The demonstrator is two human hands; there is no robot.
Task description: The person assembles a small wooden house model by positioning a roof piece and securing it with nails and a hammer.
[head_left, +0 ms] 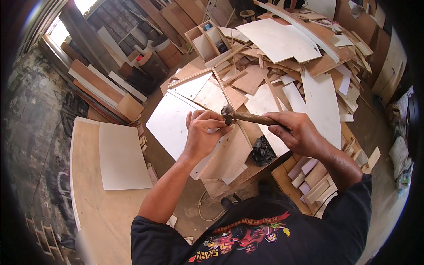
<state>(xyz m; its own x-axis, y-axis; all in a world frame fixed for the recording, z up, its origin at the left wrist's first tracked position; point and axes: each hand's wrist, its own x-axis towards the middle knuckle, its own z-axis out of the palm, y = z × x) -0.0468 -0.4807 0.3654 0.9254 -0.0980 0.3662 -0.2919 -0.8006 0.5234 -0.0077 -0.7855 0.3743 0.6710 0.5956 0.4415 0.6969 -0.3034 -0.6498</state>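
Note:
My right hand [297,132] is wrapped round the wooden handle of a hammer [254,118], which lies nearly level. Its dark metal head is right by the fingertips of my left hand [204,133]. That hand's thumb and forefinger are pinched together over the edge of a wooden panel assembly [232,152]; whatever is between them is too small or hidden to make out. A white panel [170,126] forms the assembly's left side, and thin wooden strips run along its edges. Beside it on the right sits a crumpled black plastic bag [263,151].
Loose board offcuts [251,79] and large white sheets [278,39] are heaped beyond my hands. An open wooden box [207,42] stands at the back. On my left is a big plywood sheet [88,176] with a white panel on it. Wood blocks [316,181] lie below my right forearm.

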